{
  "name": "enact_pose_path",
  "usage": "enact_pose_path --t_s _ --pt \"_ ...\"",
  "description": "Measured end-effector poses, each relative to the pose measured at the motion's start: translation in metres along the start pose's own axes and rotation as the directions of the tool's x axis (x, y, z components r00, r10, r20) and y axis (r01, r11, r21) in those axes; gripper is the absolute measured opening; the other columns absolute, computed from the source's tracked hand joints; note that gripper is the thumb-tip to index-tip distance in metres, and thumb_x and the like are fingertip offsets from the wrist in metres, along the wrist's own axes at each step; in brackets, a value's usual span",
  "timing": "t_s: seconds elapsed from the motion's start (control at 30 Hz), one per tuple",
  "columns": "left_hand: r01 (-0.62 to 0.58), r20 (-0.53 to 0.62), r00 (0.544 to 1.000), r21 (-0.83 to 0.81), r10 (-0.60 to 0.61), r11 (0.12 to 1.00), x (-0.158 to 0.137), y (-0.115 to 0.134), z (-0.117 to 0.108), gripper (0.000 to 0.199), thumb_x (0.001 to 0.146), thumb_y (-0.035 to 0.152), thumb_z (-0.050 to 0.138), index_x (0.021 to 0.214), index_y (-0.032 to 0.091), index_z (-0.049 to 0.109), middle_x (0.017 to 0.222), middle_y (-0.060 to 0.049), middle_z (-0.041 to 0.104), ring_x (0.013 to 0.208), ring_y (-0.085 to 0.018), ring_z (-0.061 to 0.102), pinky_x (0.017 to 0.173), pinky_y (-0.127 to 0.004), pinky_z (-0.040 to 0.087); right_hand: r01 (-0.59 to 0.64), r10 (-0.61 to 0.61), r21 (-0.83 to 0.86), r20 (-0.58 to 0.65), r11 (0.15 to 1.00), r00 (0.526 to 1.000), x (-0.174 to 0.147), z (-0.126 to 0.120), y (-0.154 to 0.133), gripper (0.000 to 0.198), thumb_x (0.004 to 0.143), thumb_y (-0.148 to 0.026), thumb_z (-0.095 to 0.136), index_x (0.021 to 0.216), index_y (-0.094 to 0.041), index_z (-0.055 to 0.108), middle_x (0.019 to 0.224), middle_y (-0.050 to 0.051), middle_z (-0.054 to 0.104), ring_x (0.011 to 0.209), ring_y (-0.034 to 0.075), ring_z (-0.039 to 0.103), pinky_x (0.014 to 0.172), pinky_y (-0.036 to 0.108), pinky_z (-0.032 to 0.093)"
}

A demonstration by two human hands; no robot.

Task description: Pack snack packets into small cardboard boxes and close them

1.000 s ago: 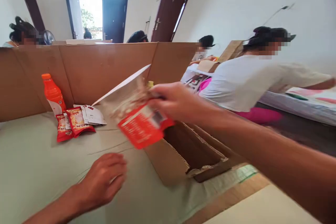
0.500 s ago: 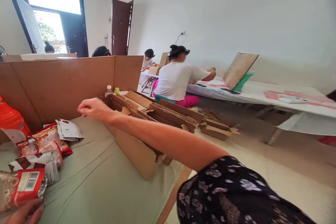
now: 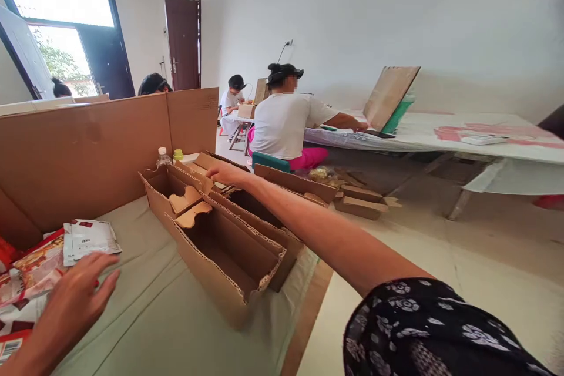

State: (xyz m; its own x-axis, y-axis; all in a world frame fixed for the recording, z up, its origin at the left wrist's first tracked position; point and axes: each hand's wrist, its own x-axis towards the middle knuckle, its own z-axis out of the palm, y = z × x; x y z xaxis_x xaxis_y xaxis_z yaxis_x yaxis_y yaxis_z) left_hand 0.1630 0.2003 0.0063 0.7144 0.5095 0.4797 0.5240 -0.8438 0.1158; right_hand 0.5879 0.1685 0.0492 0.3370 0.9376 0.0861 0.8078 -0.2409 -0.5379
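Observation:
My right hand (image 3: 227,174) reaches over the open cardboard boxes, its bent fingers closed at the upper edge of the middle cardboard box (image 3: 247,207); its fingertips are partly hidden. Nearest me stands a long open cardboard box (image 3: 207,270) with notched dividers (image 3: 189,207) across it and visible bare inside walls. At the left, my left hand (image 3: 79,299) is open, fingers spread, with nothing in it. It hovers beside a white packet (image 3: 90,241) and several red and clear snack packets (image 3: 37,264) on the green cloth (image 3: 145,305).
A tall cardboard panel (image 3: 88,158) closes off the table's far side. A clear bottle (image 3: 163,157) and a yellow-green-capped container (image 3: 178,155) stand behind the boxes. More cardboard boxes (image 3: 359,207) lie on the floor. A person in a white shirt (image 3: 286,126) sits at another table (image 3: 423,135).
My right hand has moved right, from above the cloth to the boxes. My left hand has risen into view and opened near the packets. The view has shifted, showing more of the front box.

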Motion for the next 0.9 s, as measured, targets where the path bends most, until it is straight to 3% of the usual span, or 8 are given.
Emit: enact_pose_path --t_s 0.07,0.13,0.2,0.27,0.33,0.5,0.73,0.9 --pt "-0.133 0.018 0.991 -0.026 0.133 0.991 0.058 0.038 0.012 0.037 0.096 0.033 0.044 0.115 0.017 0.072 0.122 -0.013 0.074 0.109 -0.028 0.073 0.092 -0.043 0.062 0.072 -0.067 -0.046 0.096 0.996 0.993 0.004 0.004 0.000 0.031 0.098 -0.037 0.068 0.120 -0.016 0.069 0.126 0.008 0.068 0.107 0.024 0.068 0.089 0.041 0.059" --pt "-0.189 0.064 0.979 -0.042 0.192 0.981 0.113 0.069 0.031 0.039 0.095 0.020 0.045 0.128 0.018 0.066 0.142 -0.012 0.065 0.129 -0.027 0.063 0.108 -0.042 0.054 0.149 -0.135 -0.082 0.154 0.986 0.979 0.004 0.005 -0.002 0.026 0.098 -0.035 0.068 0.113 -0.015 0.071 0.120 0.007 0.071 0.106 0.023 0.069 0.091 0.042 0.059" --pt "-0.220 0.120 0.967 -0.055 0.225 0.974 0.162 0.090 0.054 0.048 0.094 0.011 0.049 0.139 0.022 0.058 0.157 -0.009 0.052 0.138 -0.025 0.056 0.114 -0.041 0.050 0.205 -0.180 -0.123 0.188 0.971 0.965 0.001 0.005 -0.004 0.022 0.099 -0.033 0.066 0.110 -0.015 0.072 0.116 0.006 0.073 0.107 0.022 0.069 0.094 0.042 0.057" --pt "-0.227 0.178 0.956 -0.057 0.234 0.972 0.202 0.101 0.076 0.044 0.098 0.016 0.056 0.142 0.022 0.055 0.157 -0.011 0.049 0.137 -0.027 0.056 0.111 -0.047 0.051 0.233 -0.193 -0.182 0.212 0.955 0.958 0.000 0.004 -0.005 0.022 0.100 -0.032 0.065 0.111 -0.015 0.072 0.116 0.006 0.073 0.108 0.022 0.069 0.096 0.043 0.057" --pt "-0.215 0.254 0.942 -0.044 0.219 0.976 0.230 0.105 0.096 0.037 0.100 0.029 0.064 0.136 0.019 0.059 0.144 -0.012 0.058 0.125 -0.028 0.062 0.103 -0.050 0.055 0.234 -0.174 -0.260 0.233 0.937 0.957 0.001 0.002 -0.006 0.024 0.100 -0.035 0.065 0.113 -0.015 0.071 0.117 0.007 0.072 0.107 0.022 0.069 0.095 0.044 0.057" --pt "-0.174 0.377 0.914 0.021 0.153 0.985 0.247 0.095 0.119 0.033 0.099 0.037 0.066 0.126 0.018 0.064 0.128 -0.010 0.066 0.110 -0.024 0.067 0.093 -0.046 0.059 0.184 -0.085 -0.438 0.236 0.880 0.968 0.017 0.005 -0.006 0.032 0.100 -0.037 0.066 0.124 -0.018 0.066 0.126 0.009 0.067 0.110 0.023 0.067 0.094 0.045 0.058" --pt "-0.175 0.401 0.903 0.017 0.154 0.984 0.243 0.085 0.121 0.032 0.100 0.037 0.065 0.125 0.018 0.064 0.128 -0.010 0.066 0.111 -0.024 0.067 0.095 -0.047 0.058 0.100 -0.031 -0.597 0.125 0.796 0.992 0.025 0.011 -0.018 0.038 0.100 -0.038 0.066 0.131 -0.017 0.062 0.133 0.011 0.063 0.114 0.025 0.065 0.096 0.048 0.057" --pt "-0.152 0.387 0.910 -0.019 0.148 0.988 0.241 0.082 0.122 0.031 0.100 0.037 0.065 0.124 0.019 0.065 0.127 -0.010 0.066 0.110 -0.024 0.067 0.094 -0.046 0.058 0.043 0.017 -0.650 0.087 0.759 0.996 0.023 0.000 -0.011 0.037 0.099 -0.037 0.066 0.130 -0.018 0.063 0.133 0.010 0.064 0.116 0.025 0.065 0.097 0.048 0.056"
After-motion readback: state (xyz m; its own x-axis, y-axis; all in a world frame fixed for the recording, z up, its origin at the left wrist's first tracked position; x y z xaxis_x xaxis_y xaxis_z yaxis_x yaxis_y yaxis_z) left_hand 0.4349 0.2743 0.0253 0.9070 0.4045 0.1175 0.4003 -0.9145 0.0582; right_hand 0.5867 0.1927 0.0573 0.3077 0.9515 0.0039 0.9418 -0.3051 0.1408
